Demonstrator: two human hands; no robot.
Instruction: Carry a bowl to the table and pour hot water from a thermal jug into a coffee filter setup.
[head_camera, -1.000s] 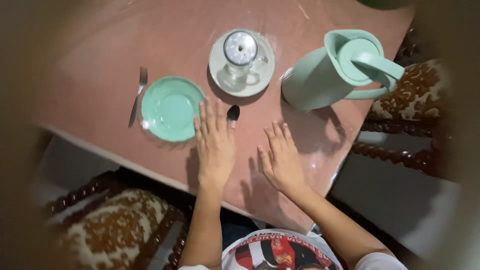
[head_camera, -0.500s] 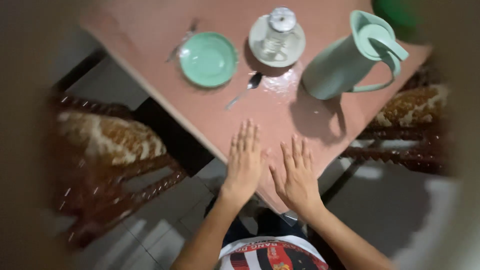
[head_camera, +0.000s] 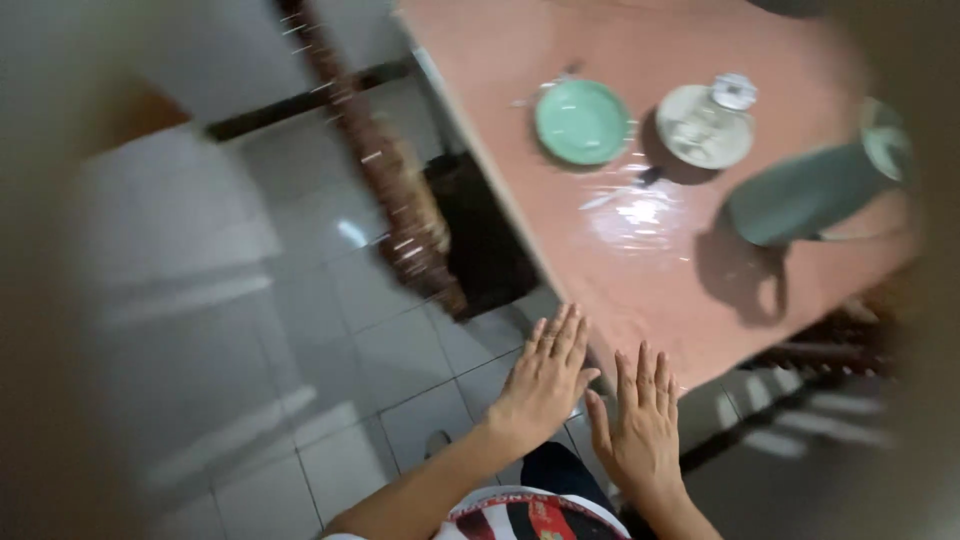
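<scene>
both hands are hovering flat and holding nothing, fingers stretched out and lying close together: the left hand (head_camera: 545, 375) over the tiled floor (head_camera: 300, 380) just off the corner of the pink desk (head_camera: 640, 270), the right hand (head_camera: 640, 420) beside it at the desk's edge. nearest on the desk is lying a blurred spoon (head_camera: 625, 190), probably light, stiff and slippery; its handle looks easiest to pinch. farther off are sitting a green plate (head_camera: 582, 122) and a green jug (head_camera: 815, 195).

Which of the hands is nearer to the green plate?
Left. The left hand is spread flat off the table's near edge, below the green plate. The right hand is lower in the picture and farther from it. Neither touches the plate.
</scene>
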